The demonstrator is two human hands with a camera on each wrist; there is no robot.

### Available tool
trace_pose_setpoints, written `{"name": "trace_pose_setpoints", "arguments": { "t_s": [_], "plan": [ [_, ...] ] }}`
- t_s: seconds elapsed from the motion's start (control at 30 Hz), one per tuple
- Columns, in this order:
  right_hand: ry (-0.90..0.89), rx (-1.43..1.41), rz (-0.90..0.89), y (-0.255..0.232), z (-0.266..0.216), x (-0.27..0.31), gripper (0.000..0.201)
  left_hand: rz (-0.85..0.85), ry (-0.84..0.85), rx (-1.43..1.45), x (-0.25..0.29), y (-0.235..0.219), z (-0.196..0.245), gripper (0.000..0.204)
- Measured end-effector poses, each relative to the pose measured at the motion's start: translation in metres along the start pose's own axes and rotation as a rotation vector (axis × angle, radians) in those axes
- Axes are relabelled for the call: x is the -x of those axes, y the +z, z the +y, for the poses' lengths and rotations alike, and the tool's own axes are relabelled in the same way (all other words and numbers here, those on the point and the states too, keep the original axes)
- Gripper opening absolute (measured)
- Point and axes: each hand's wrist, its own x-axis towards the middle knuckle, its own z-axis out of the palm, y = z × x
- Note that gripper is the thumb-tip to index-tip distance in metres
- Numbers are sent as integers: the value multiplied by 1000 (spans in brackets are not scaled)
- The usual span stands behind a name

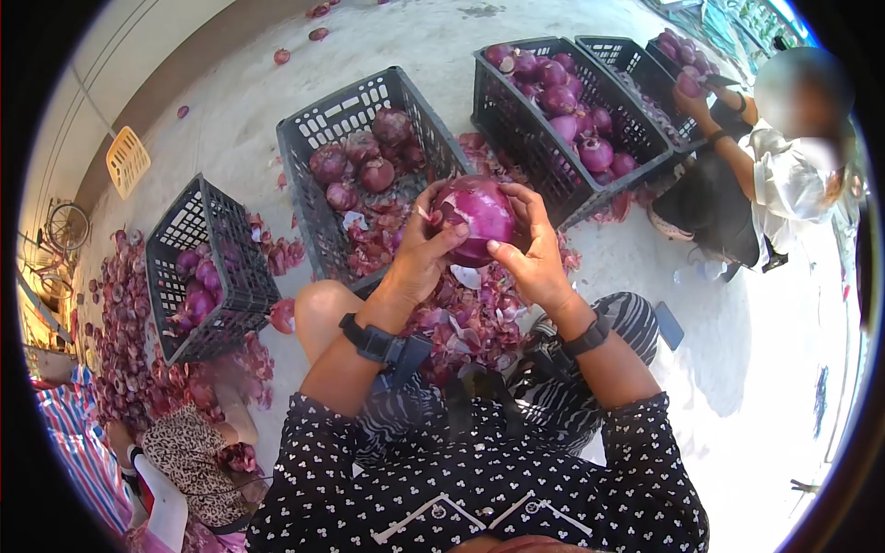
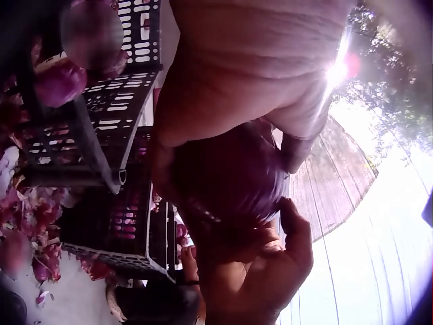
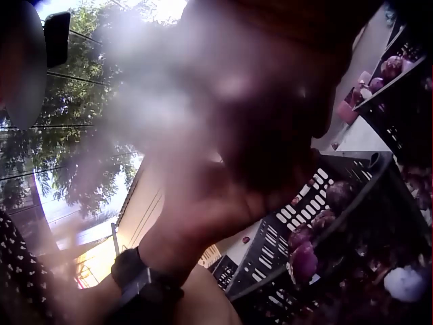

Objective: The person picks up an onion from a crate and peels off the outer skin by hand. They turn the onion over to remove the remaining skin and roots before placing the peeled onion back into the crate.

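Note:
Both hands hold one large red onion [image 1: 479, 219] above a heap of loose skins, in front of the chest. My left hand [image 1: 426, 253] grips its left side, thumb laid across the front. On the other side my right hand [image 1: 535, 258] curls its fingers round the onion, thumb at the lower front. The bulb looks glossy purple, with a paler torn patch of skin near the left thumb. In the left wrist view the same onion [image 2: 230, 172] sits dark and shaded between the two palms.
A black crate [image 1: 304, 138] with several onions and skins stands just ahead. Fuller crates [image 1: 590, 189] are to the right, near another person [image 1: 793, 175] holding an onion. A smaller crate [image 1: 184, 235] stands left, beside many onions on the floor. Loose skins [image 1: 470, 323] lie between my legs.

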Motion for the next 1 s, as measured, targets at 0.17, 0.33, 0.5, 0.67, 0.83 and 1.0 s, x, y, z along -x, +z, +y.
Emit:
{"name": "trace_pose_setpoints", "arguments": {
  "t_s": [0.17,0.33,0.5,0.67,0.83,1.0],
  "plan": [
    [110,-153,-5,-13,-2,-3,46,28,45,10,3,5,7,78],
    [80,-119,7,-15,-2,-5,44,13,182,-184,-1,-5,3,79],
    [76,-75,20,-15,-7,-4,44,-4,254,-373,0,-4,6,78],
    [15,133,20,-12,-12,-1,37,41,166,-79,-3,-6,1,63],
    [-8,166,59,-9,-6,2,34,84,107,-42,-2,-8,-3,55],
    [62,207,64,-11,-12,1,31,107,71,22,-3,-7,-5,51]
  ]
}}
